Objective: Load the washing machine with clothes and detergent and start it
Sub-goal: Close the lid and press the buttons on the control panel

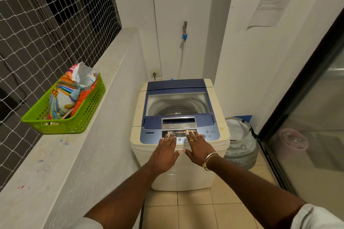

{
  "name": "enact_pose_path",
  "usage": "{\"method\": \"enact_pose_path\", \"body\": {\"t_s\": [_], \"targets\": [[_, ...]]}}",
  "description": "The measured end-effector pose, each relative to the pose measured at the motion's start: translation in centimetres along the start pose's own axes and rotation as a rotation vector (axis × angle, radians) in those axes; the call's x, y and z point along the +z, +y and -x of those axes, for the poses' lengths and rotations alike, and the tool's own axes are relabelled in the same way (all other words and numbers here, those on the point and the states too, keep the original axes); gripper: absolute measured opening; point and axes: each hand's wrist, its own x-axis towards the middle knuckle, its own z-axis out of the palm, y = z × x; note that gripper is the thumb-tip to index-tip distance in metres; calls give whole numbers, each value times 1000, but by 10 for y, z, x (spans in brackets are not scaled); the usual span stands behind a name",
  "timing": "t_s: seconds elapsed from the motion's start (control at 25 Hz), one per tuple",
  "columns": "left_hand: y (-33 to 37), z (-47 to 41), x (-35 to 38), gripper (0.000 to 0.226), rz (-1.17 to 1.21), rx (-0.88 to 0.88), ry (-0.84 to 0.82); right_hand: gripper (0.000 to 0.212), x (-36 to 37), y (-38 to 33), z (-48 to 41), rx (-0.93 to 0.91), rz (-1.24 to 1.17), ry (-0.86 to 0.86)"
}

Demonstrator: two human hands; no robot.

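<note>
Floor (195, 210): beige square tiles with dark grout, a narrow strip between the rough plastered ledge (83, 154) on the left and the dark-framed sliding glass door (307, 126) on the right.
Washing machine (186, 178): cream top-loader standing at the far end of that strip, just beside the ledge wall and close to the back wall.
Lid (176, 102): blue frame with a clear window, lying closed; the ribbed drum shows through it, and whether clothes are inside cannot be made out.
Control panel (212, 134): blue band along the front edge with small lit squares, labels too small to read.
Left hand (164, 151): flat, fingers spread, tips on the panel's left part.
Right hand (198, 147): flat and spread too, with a ring and a bracelet (209, 160), fingertips on the panel's right part; which button either hand touches cannot be told.
Green basket (87, 117): perforated plastic, sitting on the ledge against the white netting (46, 24), its near corner overhanging the edge.
Printed bag (63, 96): crumpled colourful plastic inside the basket, lettering cut off.
Laundry bag (240, 141): striped fabric, on the floor right of the machine, partly hidden behind it.
Tap (184, 29): on the back wall, hose (181, 61) running down behind the machine.
</note>
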Motion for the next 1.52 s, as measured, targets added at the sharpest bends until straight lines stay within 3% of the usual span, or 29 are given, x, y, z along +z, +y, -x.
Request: {"method": "enact_pose_path", "body": {"t_s": [1.52], "targets": [[-8, 0, 4, 66, 9, -14, -24, 73, 9, -11, -6, -9, 19, -7]]}}
